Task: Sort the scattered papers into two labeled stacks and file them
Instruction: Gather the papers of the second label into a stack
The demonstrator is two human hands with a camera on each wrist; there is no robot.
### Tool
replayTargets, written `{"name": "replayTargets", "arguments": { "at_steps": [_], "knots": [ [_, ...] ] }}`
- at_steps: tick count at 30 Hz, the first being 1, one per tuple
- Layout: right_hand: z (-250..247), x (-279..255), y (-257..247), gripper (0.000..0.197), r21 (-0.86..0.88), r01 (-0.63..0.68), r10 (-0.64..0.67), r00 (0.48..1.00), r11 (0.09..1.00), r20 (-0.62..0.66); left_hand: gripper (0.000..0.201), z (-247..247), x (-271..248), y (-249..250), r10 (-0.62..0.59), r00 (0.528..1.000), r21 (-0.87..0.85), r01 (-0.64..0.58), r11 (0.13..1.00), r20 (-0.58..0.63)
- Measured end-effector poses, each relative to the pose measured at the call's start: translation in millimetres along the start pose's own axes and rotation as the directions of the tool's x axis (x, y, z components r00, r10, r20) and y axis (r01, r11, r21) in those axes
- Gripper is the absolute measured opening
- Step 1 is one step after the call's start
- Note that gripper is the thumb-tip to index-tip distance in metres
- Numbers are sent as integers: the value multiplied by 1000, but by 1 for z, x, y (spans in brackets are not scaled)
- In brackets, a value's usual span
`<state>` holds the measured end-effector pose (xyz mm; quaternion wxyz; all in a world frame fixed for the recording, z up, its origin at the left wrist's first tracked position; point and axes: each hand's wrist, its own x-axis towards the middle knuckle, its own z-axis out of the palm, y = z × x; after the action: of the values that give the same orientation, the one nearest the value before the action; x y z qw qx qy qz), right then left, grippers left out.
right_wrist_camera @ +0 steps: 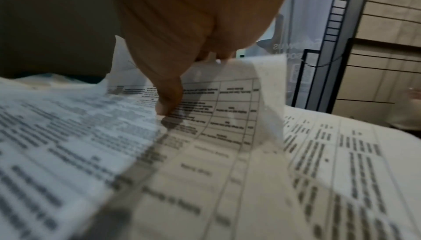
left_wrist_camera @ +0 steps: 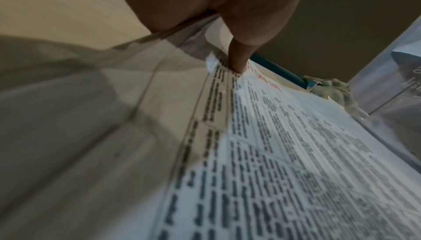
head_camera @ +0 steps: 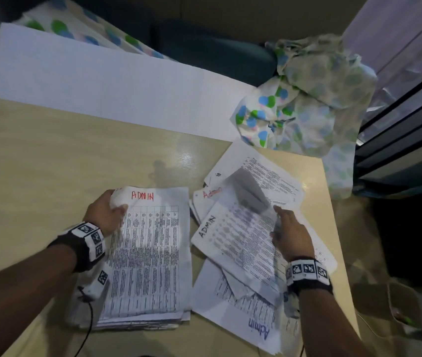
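A squared stack of printed sheets (head_camera: pixel 150 253) with "ADMIN" in red on top lies on the beige table (head_camera: pixel 50 163). My left hand (head_camera: pixel 106 210) grips the stack's top left corner, which curls up. In the left wrist view the thumb (left_wrist_camera: pixel 237 60) presses on the stack's top sheet (left_wrist_camera: pixel 296 153). To the right lies a loose pile of papers (head_camera: pixel 230 243), several marked "Admin". My right hand (head_camera: pixel 292 235) is over that pile and pinches a lifted, blurred sheet (head_camera: pixel 249 194). In the right wrist view the thumb (right_wrist_camera: pixel 168 99) sits on this sheet (right_wrist_camera: pixel 216 135), which curls upward.
A large white board (head_camera: pixel 88 81) leans at the table's far edge. A crumpled polka-dot cloth (head_camera: pixel 307 104) lies at the far right corner. The table's right edge runs close past the loose pile, with dark window frames (head_camera: pixel 405 124) beyond. A cable (head_camera: pixel 88 325) trails from my left wrist.
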<state>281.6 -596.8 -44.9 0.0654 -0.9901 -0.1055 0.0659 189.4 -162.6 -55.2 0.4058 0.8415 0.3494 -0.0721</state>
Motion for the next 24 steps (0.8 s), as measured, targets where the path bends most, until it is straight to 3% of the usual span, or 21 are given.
{"name": "replayTargets", "arguments": {
  "at_steps": [4,6,9,11,15,21,24],
  "knots": [
    [12,-8,-11,52,34,-57,56,998,998,14,50,0,3,-6,-5,1000,28,4,1000,25],
    [17,-10,-11,44,54,-95,97,995,994,-38,50,1,5,-8,-3,1000,39,2,999,28],
    [21,-13,-11,32,14,-41,42,991,999,-123,49,2,6,-8,-26,999,33,25,999,22],
    [19,-14,-14,31,103,-75,86,991,992,-105,49,3,6,-8,-28,999,35,27,999,22],
    [11,-3,-14,49,258,-210,201,978,943,62,48,3,6,-8,-20,999,36,19,999,26],
    [12,33,-29,102,96,-240,225,963,966,146,49,1,2,-7,-7,999,67,4,998,51],
    [22,37,-36,96,4,-185,183,973,983,144,49,1,2,-7,-9,998,62,5,998,58]
  ]
}}
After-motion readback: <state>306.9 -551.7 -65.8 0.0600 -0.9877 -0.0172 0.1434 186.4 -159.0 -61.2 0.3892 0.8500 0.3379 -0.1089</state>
